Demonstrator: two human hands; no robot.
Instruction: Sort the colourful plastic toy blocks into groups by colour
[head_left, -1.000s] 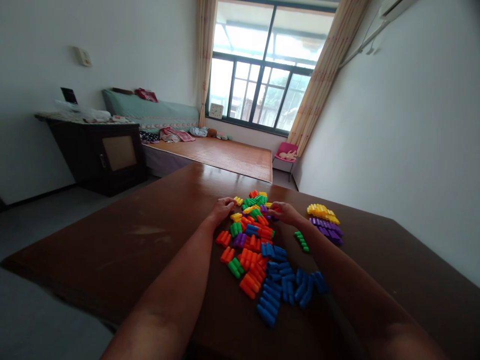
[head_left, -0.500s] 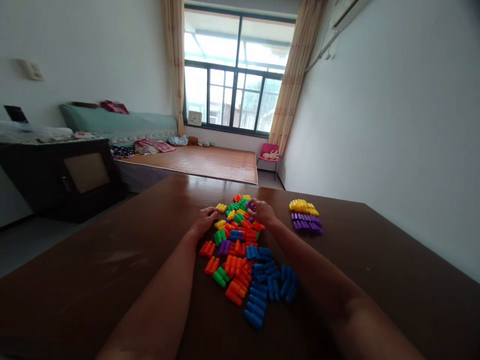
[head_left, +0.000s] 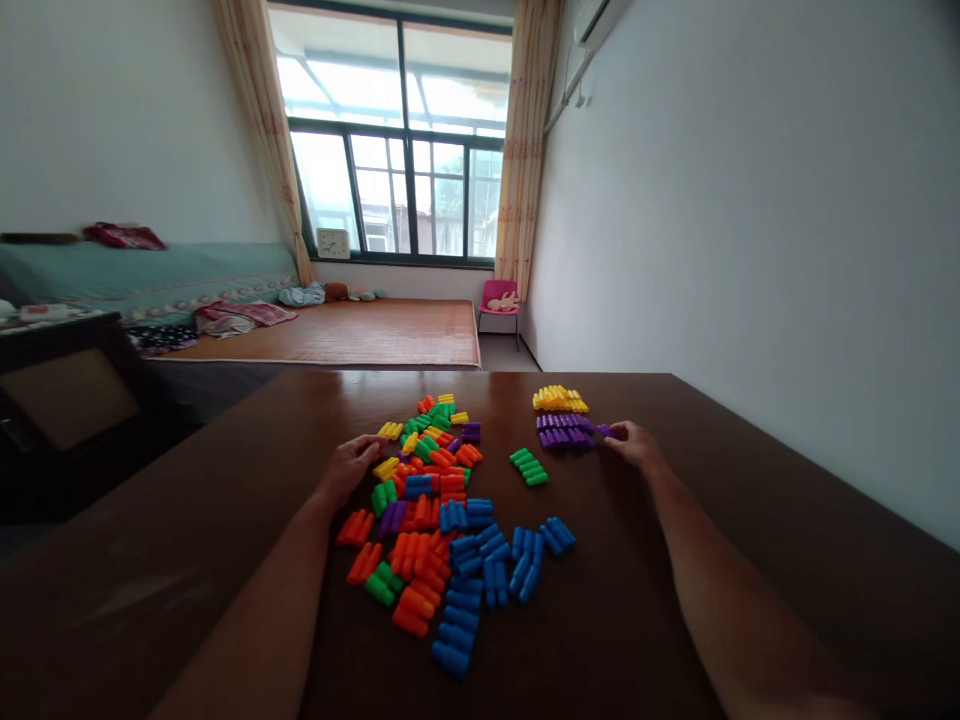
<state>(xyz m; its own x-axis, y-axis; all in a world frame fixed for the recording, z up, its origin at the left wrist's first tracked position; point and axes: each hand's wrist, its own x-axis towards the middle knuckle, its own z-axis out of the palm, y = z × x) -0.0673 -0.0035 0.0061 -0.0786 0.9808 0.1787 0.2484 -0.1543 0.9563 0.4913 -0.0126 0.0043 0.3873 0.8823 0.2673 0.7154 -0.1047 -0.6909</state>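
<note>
My right hand (head_left: 632,443) is closed in a pinch on a purple plastic building block (head_left: 604,431), at the right end of a double row of purple blocks (head_left: 564,432). Behind that row lies a group of yellow blocks (head_left: 559,399). My left hand (head_left: 355,464) rests at the left edge of a mixed pile, its fingers loosely bent and apart from the thumb. Its fingertips are close to a yellow block (head_left: 389,430); whether they touch it is unclear. Orange blocks (head_left: 411,553), green blocks (head_left: 384,583) and blue blocks (head_left: 457,625) spread towards me.
Green blocks (head_left: 529,467) lie between the pile and the purple row. Everything stands on a dark brown table (head_left: 622,600). Beyond it are a bed (head_left: 375,330), a pink chair (head_left: 499,297) and, at the left, a dark cabinet (head_left: 67,400).
My right hand has moved from the pile to the right with a purple block, reaching the purple row. My left hand stays beside the pile. The view has turned right.
</note>
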